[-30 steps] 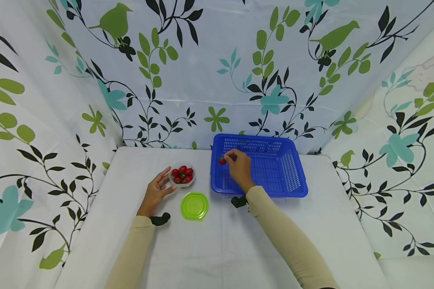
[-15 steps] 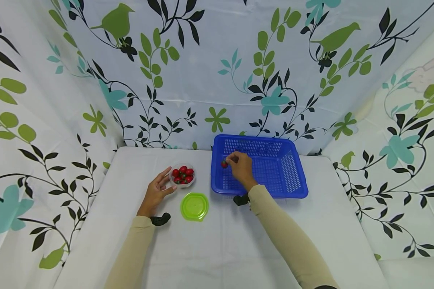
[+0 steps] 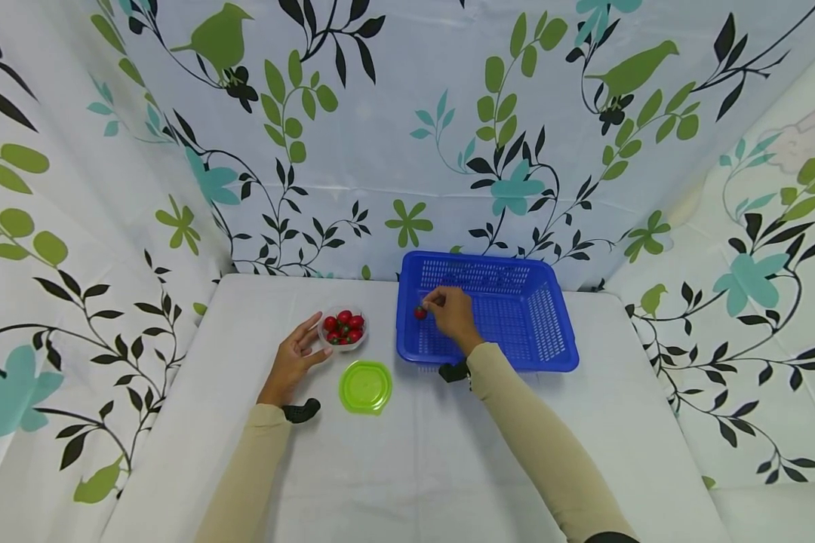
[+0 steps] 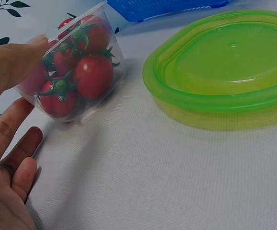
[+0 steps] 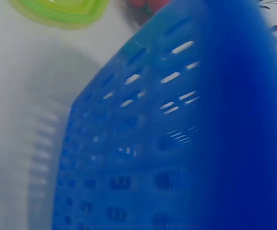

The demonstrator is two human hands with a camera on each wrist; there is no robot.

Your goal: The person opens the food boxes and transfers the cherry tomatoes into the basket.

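My left hand [image 3: 293,363] holds a small clear plastic tub [image 4: 119,69] of cherry tomatoes [image 4: 94,76] on the table, thumb at its rim and fingers against its side. Over the left part of a blue slotted basket [image 3: 512,320], my right hand [image 3: 455,315] pinches one cherry tomato [image 3: 419,312] between thumb and fingertips. In the right wrist view the basket's wall [image 5: 128,129] fills most of the picture and hides that hand. Whether the tomato touches the basket's floor, I cannot tell.
A green lid [image 3: 365,388] lies on the white-covered table [image 3: 380,467] between the tub and the basket, nearer to me. Behind and at the sides hang patterned cloths [image 3: 353,136] with leaves and birds. The basket's raised rim surrounds my right hand's working spot.
My right hand has shifted slightly right and toward me inside the basket, still pinching the tomato. The left hand, tub and lid stay where they were.
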